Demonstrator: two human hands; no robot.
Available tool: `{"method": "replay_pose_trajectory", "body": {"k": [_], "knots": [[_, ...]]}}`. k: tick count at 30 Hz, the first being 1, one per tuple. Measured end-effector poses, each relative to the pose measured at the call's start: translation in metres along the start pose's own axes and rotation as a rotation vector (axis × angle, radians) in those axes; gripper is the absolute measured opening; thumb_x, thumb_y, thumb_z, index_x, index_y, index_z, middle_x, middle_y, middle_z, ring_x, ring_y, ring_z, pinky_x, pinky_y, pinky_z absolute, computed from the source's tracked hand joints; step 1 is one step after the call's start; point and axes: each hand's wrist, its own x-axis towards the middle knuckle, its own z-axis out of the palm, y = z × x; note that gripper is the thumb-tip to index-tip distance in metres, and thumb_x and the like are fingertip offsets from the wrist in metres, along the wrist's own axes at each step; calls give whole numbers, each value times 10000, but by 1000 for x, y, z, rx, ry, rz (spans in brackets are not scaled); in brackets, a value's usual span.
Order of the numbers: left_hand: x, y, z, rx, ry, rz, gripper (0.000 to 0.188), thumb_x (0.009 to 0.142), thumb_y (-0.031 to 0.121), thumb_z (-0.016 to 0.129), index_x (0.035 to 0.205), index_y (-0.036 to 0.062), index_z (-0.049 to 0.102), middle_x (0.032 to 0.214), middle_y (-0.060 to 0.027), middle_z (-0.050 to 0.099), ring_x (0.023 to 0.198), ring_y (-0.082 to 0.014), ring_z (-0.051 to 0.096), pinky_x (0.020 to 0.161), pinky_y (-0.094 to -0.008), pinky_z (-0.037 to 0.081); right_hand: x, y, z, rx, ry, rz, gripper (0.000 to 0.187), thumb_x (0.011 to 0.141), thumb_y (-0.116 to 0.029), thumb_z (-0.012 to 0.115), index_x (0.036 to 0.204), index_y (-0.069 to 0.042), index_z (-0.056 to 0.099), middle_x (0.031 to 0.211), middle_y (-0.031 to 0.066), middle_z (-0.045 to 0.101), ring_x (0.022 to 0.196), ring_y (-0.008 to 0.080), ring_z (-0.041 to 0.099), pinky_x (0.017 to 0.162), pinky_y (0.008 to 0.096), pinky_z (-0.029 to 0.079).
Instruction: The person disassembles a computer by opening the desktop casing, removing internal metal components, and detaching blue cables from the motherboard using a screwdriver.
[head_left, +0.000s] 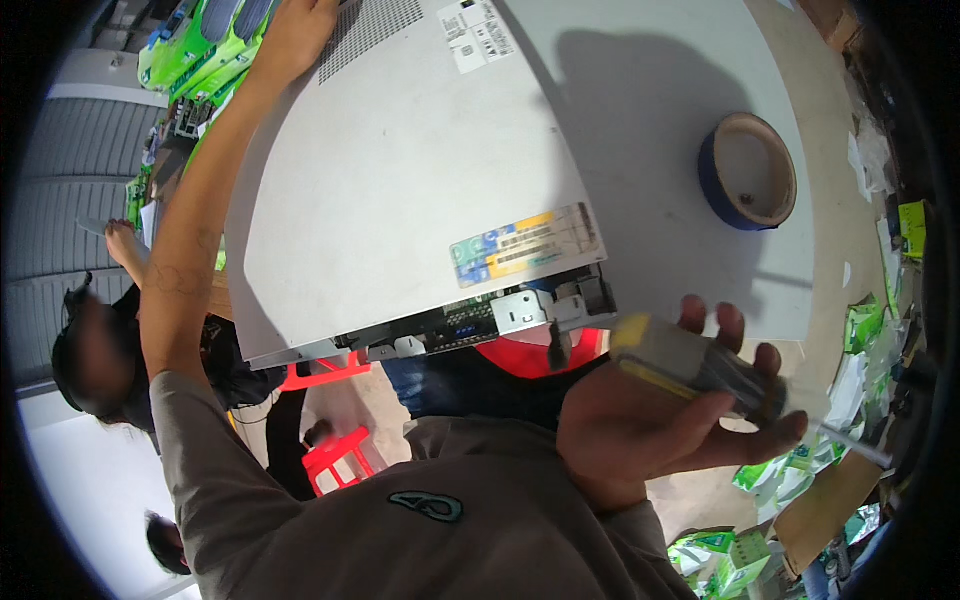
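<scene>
A grey-white metal computer case [400,170] lies in front of me, its near end uncovered so that circuit boards and metal brackets [523,312] show. At its far left edge my left hand [298,38] grips the case, its fingers partly cut off by the picture's upper rim. My right hand [660,415] is closed around a screwdriver [700,370] with a yellow, grey and black handle, held off the near right corner of the case. The screwdriver's thin shaft points away to the lower right, and it is slightly blurred.
A roll of blue tape [712,180] lies right of the case on the white table [640,130]. Green-and-white packages [720,560] are strewn at the lower right, with more at the upper left. A red plastic stool [335,460] and another person [100,350] are at the left.
</scene>
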Motion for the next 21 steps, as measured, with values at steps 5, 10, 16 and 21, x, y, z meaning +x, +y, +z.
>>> {"method": "replay_pose_trajectory", "body": {"k": [5,10,16,21], "knots": [[15,-18,18,-140,-81,-171,629,997,488,327,1336,-19,484,1327,-273,521,1225,-400,508,1039,-425,370,6,-1,29,-153,80,-78,566,1002,-255,425,1470,-295,111,1360,126,316,1242,394,437,1082,610,382],[15,6,16,-40,-96,-136,706,976,554,299,1376,-3,468,1366,-275,499,1296,-393,461,1089,-428,331,19,7,31,-340,32,-354,611,1006,-337,438,1498,-204,100,1440,139,263,1360,367,311,1114,615,324],[27,10,-4,124,-92,75,685,983,500,272,1295,-61,513,1302,-311,532,1233,-439,502,1062,-469,363,2,17,44,-380,-61,-359,539,1008,-375,331,1473,-141,195,1420,162,319,1354,367,347,1009,556,450],[30,8,42,-26,-84,-85,686,966,472,272,1211,-94,572,1282,-324,536,1220,-430,519,1056,-501,371,2,20,44,-668,-305,-344,547,1009,-407,242,1453,-89,274,1404,181,366,1350,368,378,921,508,555]]}}
